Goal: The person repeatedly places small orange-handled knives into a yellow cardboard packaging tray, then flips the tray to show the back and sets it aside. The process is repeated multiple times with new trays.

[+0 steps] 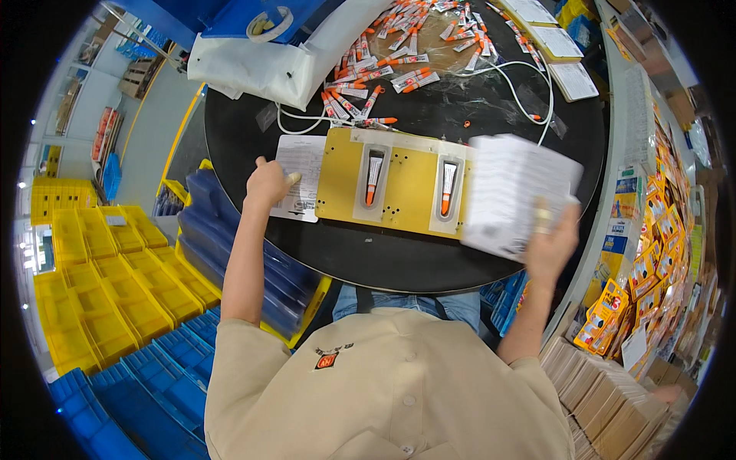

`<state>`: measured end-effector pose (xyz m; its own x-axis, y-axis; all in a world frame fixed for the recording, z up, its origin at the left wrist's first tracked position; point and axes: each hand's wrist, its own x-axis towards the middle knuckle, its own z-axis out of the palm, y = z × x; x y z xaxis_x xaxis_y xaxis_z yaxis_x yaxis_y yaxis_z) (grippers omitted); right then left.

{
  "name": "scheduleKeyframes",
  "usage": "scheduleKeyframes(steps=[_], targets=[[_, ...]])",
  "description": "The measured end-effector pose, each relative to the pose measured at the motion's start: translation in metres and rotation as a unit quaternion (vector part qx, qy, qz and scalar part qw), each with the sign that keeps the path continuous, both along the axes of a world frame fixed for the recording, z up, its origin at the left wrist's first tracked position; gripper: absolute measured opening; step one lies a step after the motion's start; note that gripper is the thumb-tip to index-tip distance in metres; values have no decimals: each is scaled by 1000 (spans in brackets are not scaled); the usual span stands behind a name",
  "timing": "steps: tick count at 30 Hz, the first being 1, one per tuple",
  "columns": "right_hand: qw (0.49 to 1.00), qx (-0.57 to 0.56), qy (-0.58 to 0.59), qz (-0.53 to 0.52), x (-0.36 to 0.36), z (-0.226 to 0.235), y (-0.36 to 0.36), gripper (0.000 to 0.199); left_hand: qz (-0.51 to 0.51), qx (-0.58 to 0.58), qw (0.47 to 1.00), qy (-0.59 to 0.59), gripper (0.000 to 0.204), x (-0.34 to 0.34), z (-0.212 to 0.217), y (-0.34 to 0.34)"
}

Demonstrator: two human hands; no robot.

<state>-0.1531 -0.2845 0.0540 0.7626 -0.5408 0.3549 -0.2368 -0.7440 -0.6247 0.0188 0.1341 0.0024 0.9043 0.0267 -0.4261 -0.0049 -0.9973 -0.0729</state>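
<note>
A yellow plate (335, 179) lies on the black round table, with two clear blister trays set in it. Each tray holds a small white tube with an orange cap: the left tube (373, 178) and the right tube (448, 188). My left hand (268, 182) is closed at the left edge of a white printed card (297, 201) beside the plate, its thumb across the card. My right hand (553, 239) grips another white printed card (512, 195), smeared by motion, which overlaps the plate's right end. Light covers show on a digit of each hand.
Loose orange-capped tubes (414, 57) heap at the table's far side. White cable (515, 84) loops there, near printed sheets (573, 80). Yellow bins (107, 276) and blue bins (146, 383) stand left; carded packs (652, 253) and cardboard (606, 399) are right.
</note>
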Motion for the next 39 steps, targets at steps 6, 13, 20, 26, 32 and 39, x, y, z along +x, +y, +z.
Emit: scheduleKeyframes(steps=[6,13,20,26,32,39], targets=[[988,136,47,55,31,-73,78,28,-27,-148,957,-248,19,-19,81,11],[959,268,-13,95,21,-68,33,54,27,-330,941,-73,27,-42,48,-43],[940,-198,276,7,1,-79,8,46,-210,-190,951,-122,80,-51,20,-91],[964,-151,208,-63,30,-118,-130,42,-197,-106,975,9,90,-52,25,-109],[888,222,221,-338,16,-225,-284,85,-183,-138,973,6,82,-49,16,-99],[908,202,119,-348,-41,-228,-181,78,-189,-114,973,-68,59,-16,18,-76]])
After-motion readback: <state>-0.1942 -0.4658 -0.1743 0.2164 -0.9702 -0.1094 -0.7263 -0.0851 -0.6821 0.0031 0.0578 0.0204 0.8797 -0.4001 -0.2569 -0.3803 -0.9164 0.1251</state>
